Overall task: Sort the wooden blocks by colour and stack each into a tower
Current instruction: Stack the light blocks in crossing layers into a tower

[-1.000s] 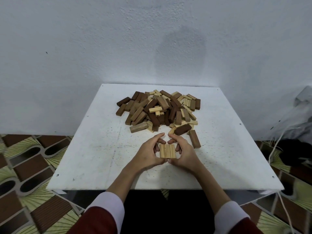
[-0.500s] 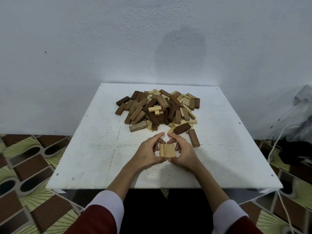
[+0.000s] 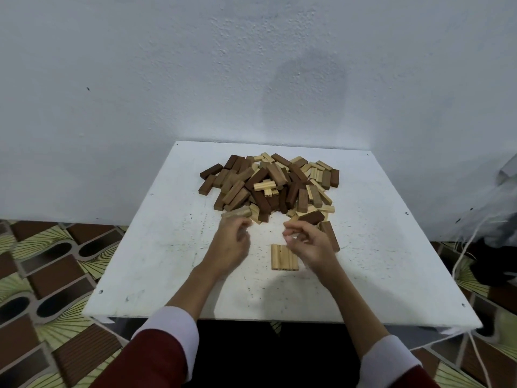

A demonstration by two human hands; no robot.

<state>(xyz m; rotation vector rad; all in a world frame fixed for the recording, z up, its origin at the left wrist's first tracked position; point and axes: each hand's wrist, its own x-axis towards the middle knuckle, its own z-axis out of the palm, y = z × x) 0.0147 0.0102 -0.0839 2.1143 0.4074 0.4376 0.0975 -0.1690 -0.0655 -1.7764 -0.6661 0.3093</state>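
Both the left hand (image 3: 232, 245) and right hand (image 3: 310, 243) are hovering loosely curled and empty beside the pale base row (image 3: 284, 257), needing matching pale blocks from the pile (image 3: 268, 186) beyond it, laid crosswise.

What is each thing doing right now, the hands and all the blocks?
Row of light blocks: lying flat side by side on the table, no hand holding it.
Block pile: jumbled, colours mixed, unsorted.
Dark block: lying alone beside the pile, partly behind the right hand.
Left hand: empty, fingers loosely curled.
Right hand: empty, fingers loosely curled.
Table: white, scuffed.
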